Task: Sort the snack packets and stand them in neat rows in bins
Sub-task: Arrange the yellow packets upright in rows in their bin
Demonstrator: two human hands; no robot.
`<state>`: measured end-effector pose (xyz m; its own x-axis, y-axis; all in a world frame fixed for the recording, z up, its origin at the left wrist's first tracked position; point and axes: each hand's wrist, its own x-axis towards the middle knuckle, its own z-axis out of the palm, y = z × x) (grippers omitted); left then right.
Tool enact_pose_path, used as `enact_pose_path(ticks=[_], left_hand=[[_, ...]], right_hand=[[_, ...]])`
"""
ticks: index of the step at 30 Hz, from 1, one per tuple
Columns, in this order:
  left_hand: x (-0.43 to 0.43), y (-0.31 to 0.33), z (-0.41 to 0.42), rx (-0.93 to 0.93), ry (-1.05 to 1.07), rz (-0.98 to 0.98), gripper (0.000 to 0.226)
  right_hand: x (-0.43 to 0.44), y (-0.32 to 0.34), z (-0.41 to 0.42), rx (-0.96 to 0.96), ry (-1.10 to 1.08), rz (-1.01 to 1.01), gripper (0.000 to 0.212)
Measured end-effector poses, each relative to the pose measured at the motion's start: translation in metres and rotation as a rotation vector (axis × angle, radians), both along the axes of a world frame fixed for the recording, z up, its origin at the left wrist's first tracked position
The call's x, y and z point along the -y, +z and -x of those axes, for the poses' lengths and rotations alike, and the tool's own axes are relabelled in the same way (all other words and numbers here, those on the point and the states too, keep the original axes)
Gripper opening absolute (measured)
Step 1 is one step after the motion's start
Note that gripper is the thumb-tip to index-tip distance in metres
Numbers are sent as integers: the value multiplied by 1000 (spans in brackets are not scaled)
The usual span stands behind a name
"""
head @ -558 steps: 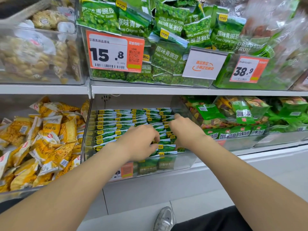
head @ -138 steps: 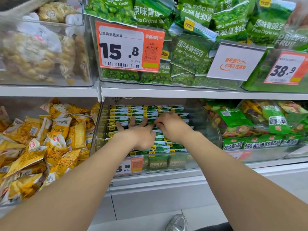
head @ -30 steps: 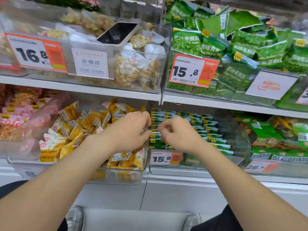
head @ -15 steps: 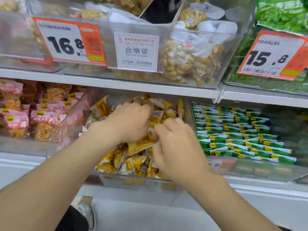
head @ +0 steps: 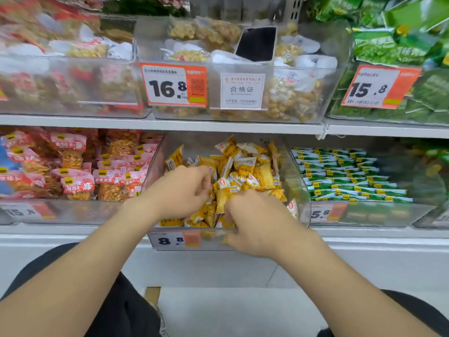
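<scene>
there, packets [head: 245, 171] bury left hand [head: 179, 190], right hand [head: 257, 220] fingertips.

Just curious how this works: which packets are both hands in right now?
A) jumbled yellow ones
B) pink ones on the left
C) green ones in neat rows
A: the left hand and right hand are both among the yellow packets; the green packets beside them sit untouched.
</scene>
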<state>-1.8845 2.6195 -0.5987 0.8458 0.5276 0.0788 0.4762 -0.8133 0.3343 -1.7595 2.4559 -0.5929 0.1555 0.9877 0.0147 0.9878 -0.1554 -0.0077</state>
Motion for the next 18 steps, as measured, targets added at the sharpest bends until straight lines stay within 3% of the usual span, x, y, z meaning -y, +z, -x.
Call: enact_pose_path(ticks=[3,6,14,18], left_hand=[[7,4,17,-65,22,84,19],[19,5,27,-276,-89,169,39],[31,-1,25,-306,-116,-38,24],[24,9,27,-354,-92,187,38]], right_hand=[[3,-7,-10,22,-16,76,9],[6,-10,-17,5,-21,33,16],[10,-4,-7,72,3,63,9],[6,4,-11,-15,-22,77,28]])
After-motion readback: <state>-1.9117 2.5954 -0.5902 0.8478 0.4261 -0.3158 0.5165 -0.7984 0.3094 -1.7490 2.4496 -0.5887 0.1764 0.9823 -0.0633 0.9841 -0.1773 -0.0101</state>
